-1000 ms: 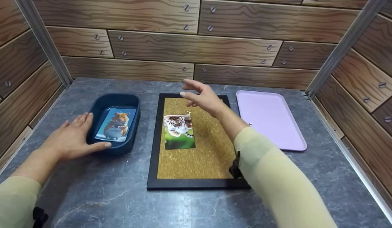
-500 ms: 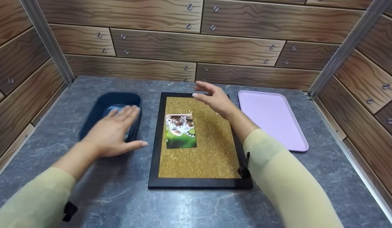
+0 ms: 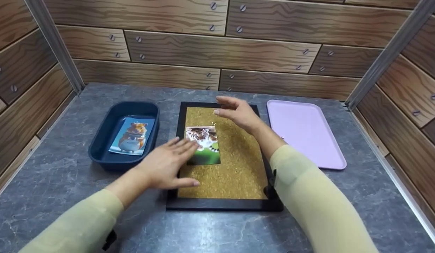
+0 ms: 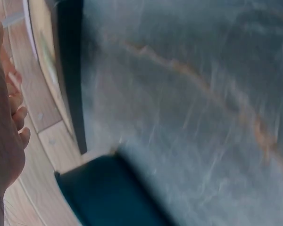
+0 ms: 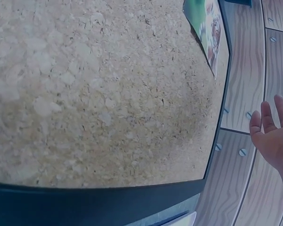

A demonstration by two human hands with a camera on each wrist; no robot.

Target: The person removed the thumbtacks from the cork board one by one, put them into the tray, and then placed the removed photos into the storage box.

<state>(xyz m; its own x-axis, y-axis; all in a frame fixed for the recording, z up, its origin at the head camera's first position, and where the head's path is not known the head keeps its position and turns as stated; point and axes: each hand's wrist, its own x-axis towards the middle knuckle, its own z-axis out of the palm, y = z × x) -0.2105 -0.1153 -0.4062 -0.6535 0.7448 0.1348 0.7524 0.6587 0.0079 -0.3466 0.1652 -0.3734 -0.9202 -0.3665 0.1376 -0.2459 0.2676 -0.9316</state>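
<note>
My left hand point(image 3: 166, 163), fingers spread and straight, is over the left side of a black-framed corkboard point(image 3: 245, 168) and holds nothing. Its fingertips overlap a tiger cub photo point(image 3: 208, 158) on the cork in the head view. Above the board's far end my right hand point(image 3: 238, 114) hovers, fingers loosely bent and nothing in them. To the left stands a dark blue bin point(image 3: 113, 165) with a hamster picture point(image 3: 133, 137) lying inside. The left wrist view catches the hand point(image 4: 4, 122) at its edge, while the right wrist view looks across bare cork point(image 5: 108, 103).
A lilac tray point(image 3: 305, 131) lies right of the board, partly behind the right forearm. Small shiny specks show at the photo's upper edge and the tray's left edge. Wood-patterned walls point(image 3: 217, 49) enclose the grey marbled table point(image 3: 203, 232) at the back and sides.
My left hand has left the bin's side and moved right, across the bin, to the corkboard. The right hand has shifted slightly right, still above the board. The hamster picture is uncovered again.
</note>
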